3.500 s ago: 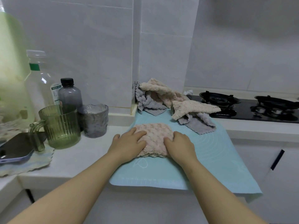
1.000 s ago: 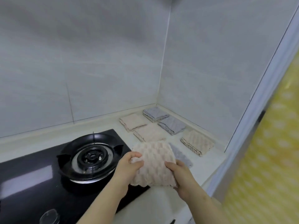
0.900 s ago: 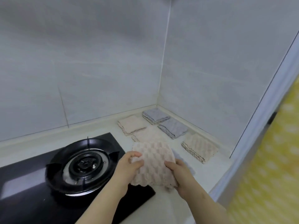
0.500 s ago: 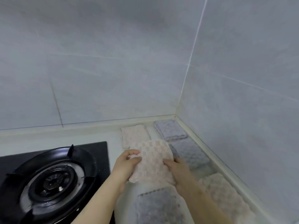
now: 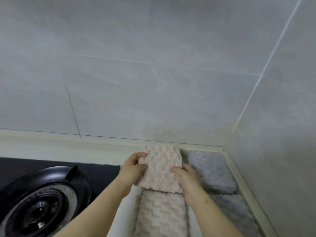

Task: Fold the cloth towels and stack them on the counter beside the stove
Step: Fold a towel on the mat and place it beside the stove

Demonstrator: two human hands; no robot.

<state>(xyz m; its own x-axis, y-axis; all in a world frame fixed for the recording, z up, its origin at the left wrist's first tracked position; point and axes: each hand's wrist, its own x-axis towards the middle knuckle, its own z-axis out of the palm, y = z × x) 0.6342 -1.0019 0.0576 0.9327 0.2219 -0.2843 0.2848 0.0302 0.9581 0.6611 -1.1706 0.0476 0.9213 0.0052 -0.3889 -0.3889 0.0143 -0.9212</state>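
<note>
Pink waffle-weave cloth, the folded towel (image 5: 159, 170) looks light, soft and floppy, so you do well to take it by its two side edges; held by one corner it would likely fall open. Your left hand (image 5: 132, 170) pinches the left edge, thumb on top, and your right hand (image 5: 186, 177) curls round the right edge. The towel sits between them, low over the table (image 5: 126, 212) near the back wall, beyond another pink towel (image 5: 160, 214) and beside the grey towels (image 5: 210, 170).

Dim, soft, blurry wide-angle view
</note>
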